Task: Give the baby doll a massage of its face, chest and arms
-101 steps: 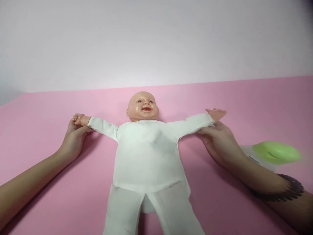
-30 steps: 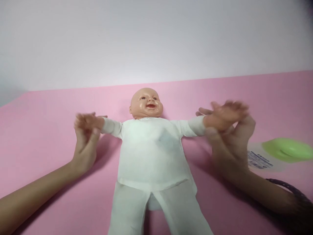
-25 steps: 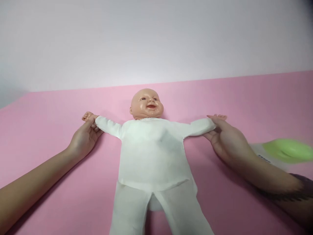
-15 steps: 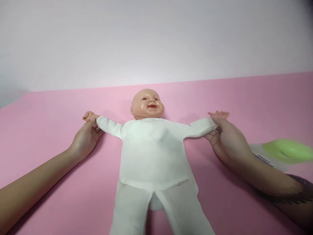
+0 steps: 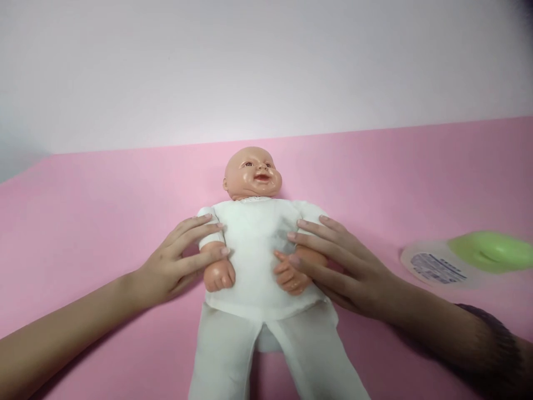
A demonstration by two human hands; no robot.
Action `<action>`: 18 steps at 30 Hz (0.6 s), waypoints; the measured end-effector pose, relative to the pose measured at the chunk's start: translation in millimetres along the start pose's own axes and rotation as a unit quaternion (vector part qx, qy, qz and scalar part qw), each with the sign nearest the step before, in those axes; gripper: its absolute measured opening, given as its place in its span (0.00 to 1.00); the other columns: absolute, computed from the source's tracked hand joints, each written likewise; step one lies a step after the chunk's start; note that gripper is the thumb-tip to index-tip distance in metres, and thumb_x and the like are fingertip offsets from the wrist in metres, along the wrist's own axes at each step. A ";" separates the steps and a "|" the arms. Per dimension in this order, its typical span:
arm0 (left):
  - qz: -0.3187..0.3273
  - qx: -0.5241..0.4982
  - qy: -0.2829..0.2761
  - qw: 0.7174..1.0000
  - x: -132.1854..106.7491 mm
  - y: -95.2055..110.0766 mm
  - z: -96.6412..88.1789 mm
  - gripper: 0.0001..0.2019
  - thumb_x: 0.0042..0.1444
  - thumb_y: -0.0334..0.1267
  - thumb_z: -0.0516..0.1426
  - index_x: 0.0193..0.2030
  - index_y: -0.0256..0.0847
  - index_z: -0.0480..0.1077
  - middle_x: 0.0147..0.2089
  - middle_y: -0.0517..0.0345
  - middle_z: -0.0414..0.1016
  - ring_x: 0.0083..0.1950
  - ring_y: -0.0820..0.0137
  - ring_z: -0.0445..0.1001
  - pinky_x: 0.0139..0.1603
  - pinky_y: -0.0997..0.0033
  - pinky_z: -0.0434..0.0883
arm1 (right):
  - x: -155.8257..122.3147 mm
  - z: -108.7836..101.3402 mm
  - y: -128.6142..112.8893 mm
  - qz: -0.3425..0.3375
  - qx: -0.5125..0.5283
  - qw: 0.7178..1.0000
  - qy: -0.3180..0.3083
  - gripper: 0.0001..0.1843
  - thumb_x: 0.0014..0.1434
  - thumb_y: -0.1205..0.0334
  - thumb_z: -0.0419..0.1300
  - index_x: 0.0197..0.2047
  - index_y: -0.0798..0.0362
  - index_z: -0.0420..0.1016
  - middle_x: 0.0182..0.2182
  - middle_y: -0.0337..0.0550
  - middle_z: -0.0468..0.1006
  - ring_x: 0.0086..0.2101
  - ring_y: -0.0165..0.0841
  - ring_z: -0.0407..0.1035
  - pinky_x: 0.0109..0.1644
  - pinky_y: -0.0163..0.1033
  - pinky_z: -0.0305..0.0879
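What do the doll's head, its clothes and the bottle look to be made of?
Head: probably smooth plastic or vinyl; shiny highlights show on its surface. Clothes: likely thin, matte white fabric; folds and seams show. Bottle: apparently plastic; pale, seemingly translucent at one end, smooth green at the other.

Both forearms (image 5: pixel 83 325) angle inward — left fingers (image 5: pixel 205 259) and right fingers (image 5: pixel 327 249) slightly spread, pointing toward each other
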State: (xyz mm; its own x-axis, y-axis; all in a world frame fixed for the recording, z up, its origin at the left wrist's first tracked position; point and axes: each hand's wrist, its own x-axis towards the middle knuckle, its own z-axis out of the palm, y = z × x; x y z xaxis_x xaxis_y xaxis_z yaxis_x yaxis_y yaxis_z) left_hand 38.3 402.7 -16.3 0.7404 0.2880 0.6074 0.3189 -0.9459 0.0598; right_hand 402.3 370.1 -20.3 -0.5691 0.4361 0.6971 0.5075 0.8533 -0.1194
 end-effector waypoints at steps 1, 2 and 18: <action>-0.003 0.003 0.000 1.000 1.9 2.0 -0.6 0.27 0.65 0.27 0.62 0.68 0.49 0.67 0.67 0.42 0.72 0.74 0.54 0.65 0.71 0.46 0.71 | -1.6 0.3 -0.9 -0.021 -0.011 1.000 -0.002 0.23 0.68 0.66 0.63 0.64 0.37 0.75 0.59 0.43 0.79 0.63 0.43 0.71 0.70 0.59 0.66; -0.009 0.001 0.003 1.000 3.0 2.8 -1.0 0.27 0.65 0.27 0.61 0.69 0.49 0.66 0.67 0.42 0.72 0.74 0.55 0.65 0.71 0.45 0.71 | -3.2 0.6 -0.8 -0.036 -0.026 0.999 -0.002 0.24 0.69 0.67 0.61 0.65 0.40 0.74 0.59 0.46 0.79 0.64 0.44 0.70 0.71 0.60 0.64; -0.017 -0.005 0.012 1.000 -0.6 -0.8 0.9 0.29 0.64 0.30 0.64 0.70 0.50 0.67 0.68 0.42 0.71 0.74 0.53 0.66 0.70 0.45 0.72 | -5.5 1.3 3.8 -0.056 -0.050 0.997 -0.001 0.27 0.70 0.66 0.60 0.69 0.41 0.70 0.61 0.49 0.78 0.63 0.44 0.70 0.70 0.60 0.65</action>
State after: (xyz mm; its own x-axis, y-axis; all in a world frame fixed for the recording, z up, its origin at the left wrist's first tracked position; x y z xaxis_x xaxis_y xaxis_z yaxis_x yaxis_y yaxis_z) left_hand 38.2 403.4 -17.4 0.7142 0.3163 0.6244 0.3377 -0.9371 0.0884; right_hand 406.5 371.4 -25.5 -0.6269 0.3407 0.7006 0.5031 0.8637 0.0302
